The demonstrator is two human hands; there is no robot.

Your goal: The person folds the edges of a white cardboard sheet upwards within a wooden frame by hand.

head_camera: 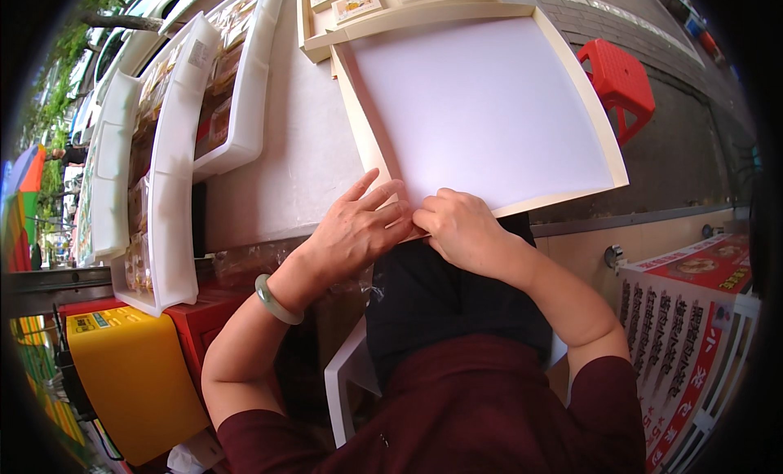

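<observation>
A shallow cream cardboard tray (483, 113) with a white inner face lies before me, its near corner at my lap. My left hand (370, 220) rests on that corner, fingers spread along the left wall. Against the near wall, my right hand (462, 226) pinches the same corner with bent fingers. The fingers of both hands meet there and hide the corner fold itself. On the left wrist sits a pale green bangle (275, 300).
White plastic crates (174, 168) of wrapped goods stand at left on the grey table (293, 144). Another cream tray (312, 43) holding small printed boxes (356, 6) lies beyond. At right are a red plastic stool (624, 76) and a printed sign (679, 315); lower left, a yellow box (134, 382).
</observation>
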